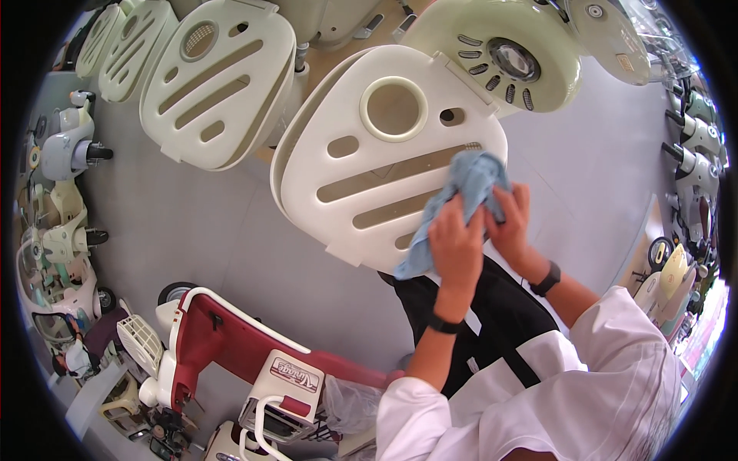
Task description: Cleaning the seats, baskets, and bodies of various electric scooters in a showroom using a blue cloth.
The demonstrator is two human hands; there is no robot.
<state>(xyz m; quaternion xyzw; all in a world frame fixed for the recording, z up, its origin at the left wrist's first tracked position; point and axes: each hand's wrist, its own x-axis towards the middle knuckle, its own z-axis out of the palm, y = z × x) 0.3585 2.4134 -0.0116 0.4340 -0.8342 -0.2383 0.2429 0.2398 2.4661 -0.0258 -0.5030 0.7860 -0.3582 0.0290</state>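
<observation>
A pale blue cloth (475, 175) is bunched over the right edge of a cream slotted basket lid (327, 165). The lid has a round ring hole and long slanted slots, and it sits in front of a scooter's pale green headlight housing (430, 31). My left hand (458, 240) is closed on the cloth, whose loose end hangs down beside it. Close by on its right, my right hand (511, 223) pinches another part of the cloth. Some fingertips are hidden in the folds.
More cream slotted basket lids (165, 127) line up at the upper left. A red and white scooter (223, 338) stands at the lower left, with clear plastic wrap (350, 403) beside its seat box. Other scooters (65, 230) park along both sides of the grey floor.
</observation>
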